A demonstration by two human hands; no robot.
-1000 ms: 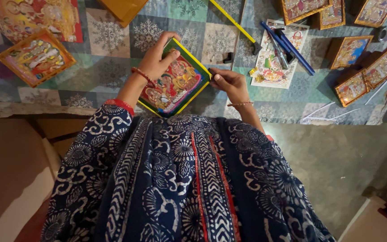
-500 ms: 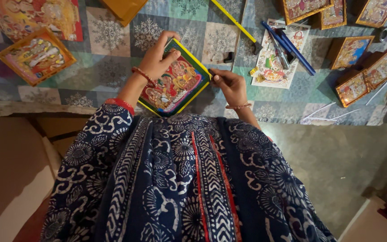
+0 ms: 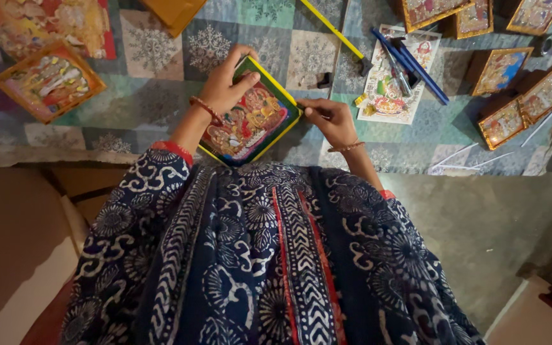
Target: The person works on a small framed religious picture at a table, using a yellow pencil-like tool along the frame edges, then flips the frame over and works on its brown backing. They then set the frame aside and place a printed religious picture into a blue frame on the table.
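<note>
A small painted panel (image 3: 253, 124) with a yellow and green border and red, gold figures lies tilted on a patchwork cloth (image 3: 148, 102), near its front edge. My left hand (image 3: 225, 86) rests on the panel's upper left corner, thumb across the picture, holding it. My right hand (image 3: 327, 118) is closed at the panel's right corner, fingers pinched as if on a small tool or the edge; what it grips is hidden. Both wrists wear bangles.
Several framed paintings lie around: one orange-framed (image 3: 49, 80) at left, others (image 3: 522, 105) at right. A printed picture sheet (image 3: 397, 86) with blue pens (image 3: 410, 57) sits right of centre. A yellow ruler (image 3: 330, 29) lies above. Floor (image 3: 480, 230) is below the cloth.
Both hands and the panel stay nearly where they were; the right hand has shifted slightly at the panel's right corner.
</note>
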